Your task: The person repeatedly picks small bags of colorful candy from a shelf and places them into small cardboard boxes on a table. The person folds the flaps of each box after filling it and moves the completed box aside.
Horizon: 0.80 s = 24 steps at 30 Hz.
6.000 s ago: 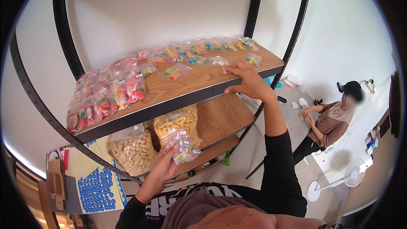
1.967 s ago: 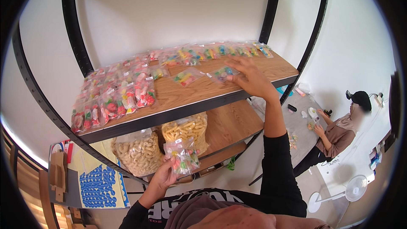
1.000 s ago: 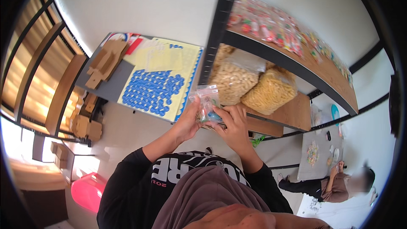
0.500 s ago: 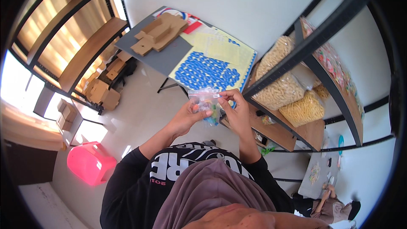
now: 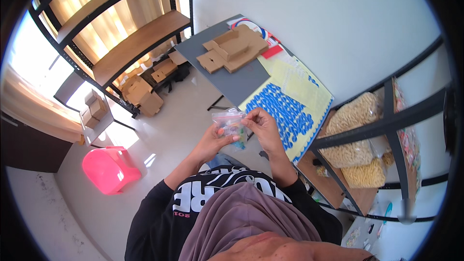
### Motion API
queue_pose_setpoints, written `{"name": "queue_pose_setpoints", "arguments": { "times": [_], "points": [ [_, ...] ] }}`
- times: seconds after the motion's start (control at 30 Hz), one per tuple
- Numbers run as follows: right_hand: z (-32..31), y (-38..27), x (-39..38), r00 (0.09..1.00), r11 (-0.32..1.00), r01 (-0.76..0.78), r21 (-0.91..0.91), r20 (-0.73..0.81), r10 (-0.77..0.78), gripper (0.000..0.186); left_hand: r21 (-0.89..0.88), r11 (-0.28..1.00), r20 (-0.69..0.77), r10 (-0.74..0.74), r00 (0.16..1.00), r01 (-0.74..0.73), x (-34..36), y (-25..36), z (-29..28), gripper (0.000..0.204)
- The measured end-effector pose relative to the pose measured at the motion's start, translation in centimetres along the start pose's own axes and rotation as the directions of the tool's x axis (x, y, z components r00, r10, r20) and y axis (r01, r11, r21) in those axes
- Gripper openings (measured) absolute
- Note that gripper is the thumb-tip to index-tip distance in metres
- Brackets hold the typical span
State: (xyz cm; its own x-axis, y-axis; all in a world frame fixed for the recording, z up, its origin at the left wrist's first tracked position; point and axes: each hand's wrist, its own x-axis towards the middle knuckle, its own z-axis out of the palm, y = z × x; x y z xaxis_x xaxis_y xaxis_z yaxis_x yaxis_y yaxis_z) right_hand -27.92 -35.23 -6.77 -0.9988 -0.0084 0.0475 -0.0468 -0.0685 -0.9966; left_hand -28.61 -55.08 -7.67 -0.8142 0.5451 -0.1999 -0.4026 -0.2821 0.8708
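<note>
My left hand (image 5: 212, 142) grips a small clear zip bag (image 5: 232, 130) with colourful contents, its thumb lying across the front; I cannot tell if more bags sit behind it. The fingers of my right hand (image 5: 261, 129) pinch the bag's top edge at the right. Just beyond, a grey table (image 5: 203, 48) bears a cardboard piece (image 5: 234, 48) and pale yellow sheets (image 5: 297, 79) covered partly with round blue pieces (image 5: 275, 111).
At right, a metal rack holds big bags of pale snacks (image 5: 353, 116) and small colourful packets (image 5: 411, 150). A rack (image 5: 135, 48) stands before the curtained window at upper left, with boxes (image 5: 142, 96) beneath. A pink chair (image 5: 111, 166) stands at lower left.
My view has turned left, from the packet shelf toward the table and window rack. My right hand has left the shelf and joined my left on the bag. The co-worker has left view.
</note>
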Motion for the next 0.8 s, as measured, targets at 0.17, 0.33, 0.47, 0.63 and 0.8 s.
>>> {"name": "queue_pose_setpoints", "arguments": {
  "times": [0.17,0.33,0.47,0.63,0.8],
  "points": [
    [3.0,2.9,8.1,0.999,0.999,-0.006,-0.033,0.045,0.007,0.041,-0.052,0.997,-0.143,0.056,0.988,-0.064,4.2,2.8,-5.1,0.056],
    [4.1,2.5,14.8,0.980,0.997,-0.051,-0.061,0.190,0.062,0.045,-0.088,0.989,-0.199,0.099,0.975,-0.118,10.0,6.2,-9.4,0.048],
    [2.9,2.4,19.8,0.983,0.979,0.077,-0.190,0.180,-0.042,0.043,-0.102,0.990,-0.223,0.067,0.972,-0.092,14.7,8.0,-10.7,0.047],
    [1.1,3.2,24.2,1.000,0.994,0.028,-0.106,0.002,-0.028,0.043,-0.124,0.991,-0.246,0.025,0.969,-0.057,19.7,8.3,-12.2,0.041],
    [-1.4,4.8,28.6,0.978,0.995,-0.018,-0.098,-0.210,-0.003,0.048,-0.136,0.990,-0.220,0.005,0.976,-0.036,23.8,8.8,-15.9,0.034]
  ]
}}
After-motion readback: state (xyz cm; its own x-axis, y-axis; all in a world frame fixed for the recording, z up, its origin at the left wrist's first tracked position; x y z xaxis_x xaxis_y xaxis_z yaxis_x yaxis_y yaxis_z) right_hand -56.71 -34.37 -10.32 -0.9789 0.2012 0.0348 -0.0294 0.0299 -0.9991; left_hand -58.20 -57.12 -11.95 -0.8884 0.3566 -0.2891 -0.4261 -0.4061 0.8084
